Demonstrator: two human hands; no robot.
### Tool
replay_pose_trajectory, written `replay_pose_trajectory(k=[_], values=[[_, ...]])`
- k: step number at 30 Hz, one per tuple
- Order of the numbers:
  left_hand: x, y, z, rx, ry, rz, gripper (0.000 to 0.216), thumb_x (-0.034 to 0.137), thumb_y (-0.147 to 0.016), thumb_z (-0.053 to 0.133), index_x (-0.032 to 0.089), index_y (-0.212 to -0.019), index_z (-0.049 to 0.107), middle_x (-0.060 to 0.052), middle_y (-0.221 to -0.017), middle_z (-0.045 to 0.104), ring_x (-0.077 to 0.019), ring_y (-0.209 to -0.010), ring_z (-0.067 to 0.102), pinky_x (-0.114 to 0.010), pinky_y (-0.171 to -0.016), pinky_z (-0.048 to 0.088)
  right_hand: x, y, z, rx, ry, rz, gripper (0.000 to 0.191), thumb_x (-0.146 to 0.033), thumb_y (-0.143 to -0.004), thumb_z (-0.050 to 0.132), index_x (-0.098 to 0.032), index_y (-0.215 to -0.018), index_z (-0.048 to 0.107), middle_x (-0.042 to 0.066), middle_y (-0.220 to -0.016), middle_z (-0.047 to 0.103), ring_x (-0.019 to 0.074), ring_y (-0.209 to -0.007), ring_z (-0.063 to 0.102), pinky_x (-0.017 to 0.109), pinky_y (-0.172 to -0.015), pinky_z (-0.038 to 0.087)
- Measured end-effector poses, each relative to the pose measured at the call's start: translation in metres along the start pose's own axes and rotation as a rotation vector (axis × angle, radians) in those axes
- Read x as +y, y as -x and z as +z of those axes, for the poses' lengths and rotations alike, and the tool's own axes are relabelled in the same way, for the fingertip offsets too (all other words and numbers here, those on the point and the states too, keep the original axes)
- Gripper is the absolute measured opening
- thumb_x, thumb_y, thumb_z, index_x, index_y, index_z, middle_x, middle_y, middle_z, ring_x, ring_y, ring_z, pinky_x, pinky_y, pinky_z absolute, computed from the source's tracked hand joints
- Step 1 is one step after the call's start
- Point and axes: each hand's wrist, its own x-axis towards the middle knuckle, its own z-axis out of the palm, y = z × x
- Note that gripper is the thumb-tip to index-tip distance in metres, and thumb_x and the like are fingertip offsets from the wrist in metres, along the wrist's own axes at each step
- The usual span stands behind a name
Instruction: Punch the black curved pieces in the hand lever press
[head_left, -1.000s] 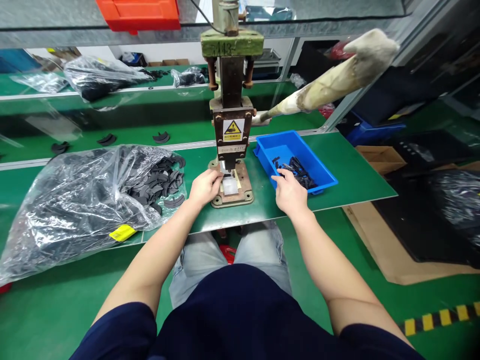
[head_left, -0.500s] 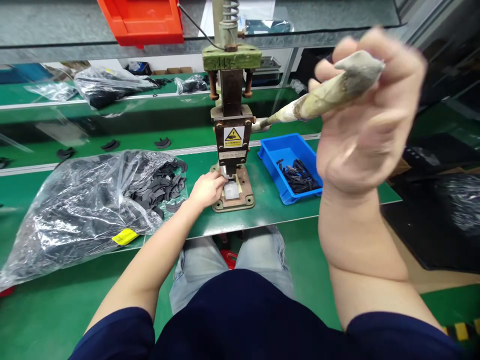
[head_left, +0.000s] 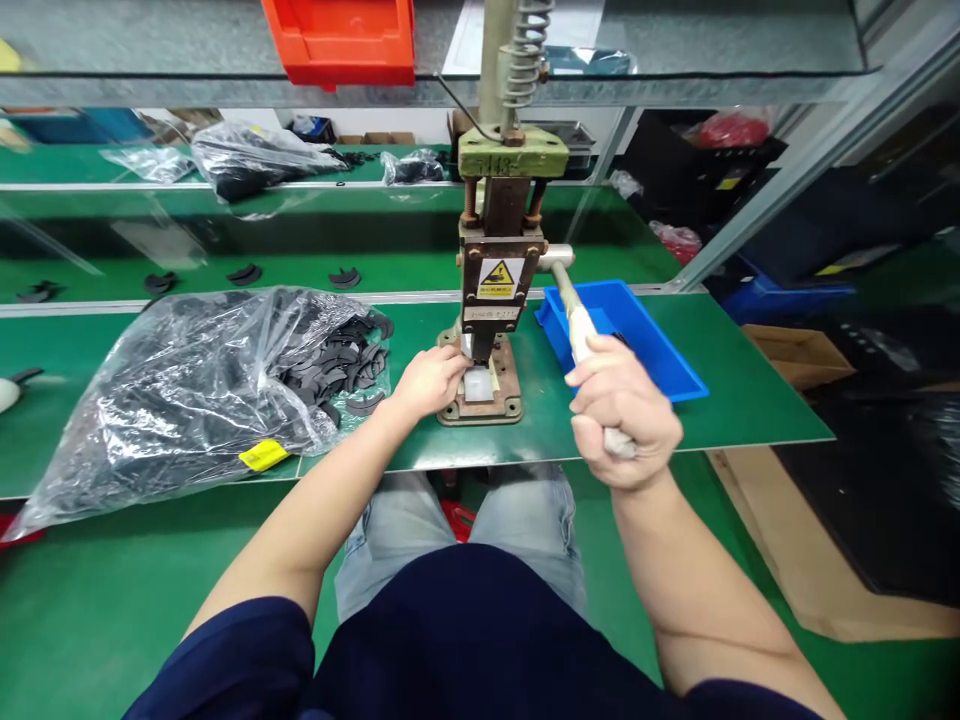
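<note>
My right hand (head_left: 626, 410) is wrapped around the tape-covered lever (head_left: 579, 318) of a hand press (head_left: 471, 262). The lever points down toward me, its end sticking out below my fist. My left hand (head_left: 431, 382) rests at the left of the press base (head_left: 511, 385), fingertips together under the lowered ram (head_left: 480, 346). They touch the spot behind a whitish translucent block (head_left: 478, 386); whatever they hold is hidden. Left of the press, black curved pieces (head_left: 337, 365) spill from a large clear plastic bag (head_left: 172, 400).
A blue bin (head_left: 664, 345) stands right of the press, partly behind my right hand. Several curved black pieces (head_left: 244, 274) lie along the back ledge. An orange bin (head_left: 341, 45) sits on the metal shelf above. Brown cardboard (head_left: 817, 560) is at the lower right.
My right hand has pulled the lever down from its raised position, and its fingers have closed around it. The ram sits lower. My left hand stays at the base. The view has shifted slightly.
</note>
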Motion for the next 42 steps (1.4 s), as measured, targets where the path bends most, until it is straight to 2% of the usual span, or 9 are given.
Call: replay_pose_trajectory(k=[4, 8, 14, 18, 21, 26, 32, 38, 42], values=[[0.000, 0.011, 0.002, 0.003, 0.052, -0.030, 0.036, 0.027, -0.108, 0.050, 0.026, -0.136, 0.072, -0.012, -0.135, 0.072, -0.0289, -0.122, 0.067, -0.045, -0.102, 0.052, 0.010, 0.026, 0.017, 0.090, 0.052, 0.023, 0.019, -0.032, -0.084, 0.065, -0.032, -0.067, 0.056, -0.005, -0.067, 0.065, 0.0219, -0.084, 0.074, 0.062, -0.116, 0.056], [-0.017, 0.046, -0.012, 0.040, 0.071, -0.094, 0.041, 0.028, -0.106, 0.054, 0.023, -0.145, 0.064, -0.012, -0.145, 0.068, -0.0290, -0.132, 0.062, -0.045, -0.110, 0.049, 0.020, 0.026, 0.026, 0.197, 0.014, -0.037, 0.015, -0.030, -0.077, 0.068, -0.032, -0.066, 0.057, -0.004, -0.066, 0.065, 0.0242, -0.076, 0.072, 0.064, -0.108, 0.059], [-0.072, 0.122, -0.060, -0.023, -0.176, -0.324, 0.029, 0.030, -0.098, 0.065, 0.022, -0.124, 0.074, -0.014, -0.129, 0.073, -0.0345, -0.121, 0.063, -0.050, -0.106, 0.048, 0.024, 0.024, 0.040, 0.357, -0.078, -0.052, 0.017, -0.031, -0.077, 0.068, -0.030, -0.062, 0.059, -0.002, -0.060, 0.061, 0.0239, -0.072, 0.070, 0.066, -0.101, 0.057], [-0.091, 0.138, -0.067, -0.123, -0.250, -0.348, 0.034, 0.043, -0.092, 0.074, 0.024, -0.120, 0.076, -0.014, -0.132, 0.071, -0.0362, -0.119, 0.061, -0.050, -0.102, 0.049, 0.020, 0.024, 0.044, 0.386, -0.071, -0.017, 0.019, -0.034, -0.079, 0.067, -0.031, -0.062, 0.058, -0.002, -0.060, 0.061, 0.0249, -0.072, 0.069, 0.069, -0.101, 0.056], [-0.094, 0.133, -0.062, -0.172, -0.237, -0.326, 0.033, 0.044, -0.088, 0.078, 0.024, -0.114, 0.075, -0.014, -0.127, 0.071, -0.0359, -0.118, 0.061, -0.048, -0.098, 0.049, 0.018, 0.023, 0.043, 0.371, -0.059, -0.023, 0.021, -0.035, -0.081, 0.067, -0.029, -0.063, 0.056, -0.002, -0.061, 0.060, 0.0240, -0.072, 0.069, 0.068, -0.100, 0.057], [-0.090, 0.120, -0.060, -0.197, -0.121, -0.248, 0.016, 0.033, -0.087, 0.074, 0.025, -0.085, 0.061, -0.009, -0.097, 0.071, -0.0297, -0.098, 0.065, -0.040, -0.086, 0.049, 0.017, 0.022, 0.041, 0.337, -0.047, -0.041, 0.022, -0.034, -0.084, 0.065, -0.028, -0.065, 0.055, -0.002, -0.063, 0.061, 0.0219, -0.074, 0.070, 0.064, -0.103, 0.058], [-0.074, 0.095, -0.060, -0.041, 0.135, -0.477, 0.029, 0.033, -0.090, 0.068, 0.027, -0.077, 0.042, 0.002, -0.068, 0.058, -0.0185, -0.063, 0.053, -0.032, -0.061, 0.038, 0.018, 0.027, 0.038, 0.313, 0.002, -0.028, 0.020, -0.035, -0.084, 0.064, -0.030, -0.067, 0.055, -0.004, -0.064, 0.063, 0.0217, -0.076, 0.072, 0.062, -0.107, 0.059], [-0.047, 0.047, -0.038, 0.021, 0.704, -0.533, 0.033, 0.044, -0.080, 0.085, 0.022, -0.090, 0.062, 0.003, -0.071, 0.060, -0.0132, -0.062, 0.055, -0.027, -0.061, 0.043, 0.020, 0.038, 0.036, 0.216, 0.130, 0.161, 0.047, -0.060, -0.089, 0.052, -0.029, -0.054, 0.046, 0.000, -0.057, 0.059, 0.0234, -0.078, 0.073, 0.063, -0.114, 0.056], [-0.025, 0.014, -0.017, 0.147, 1.057, -0.641, 0.048, 0.039, -0.074, 0.094, 0.019, -0.100, 0.060, 0.002, -0.076, 0.068, -0.0115, -0.062, 0.064, -0.026, -0.065, 0.052, 0.021, 0.041, 0.035, 0.185, 0.165, 0.209, 0.053, -0.068, -0.088, 0.049, -0.029, -0.052, 0.045, 0.001, -0.057, 0.058, 0.0250, -0.083, 0.073, 0.065, -0.115, 0.054]])
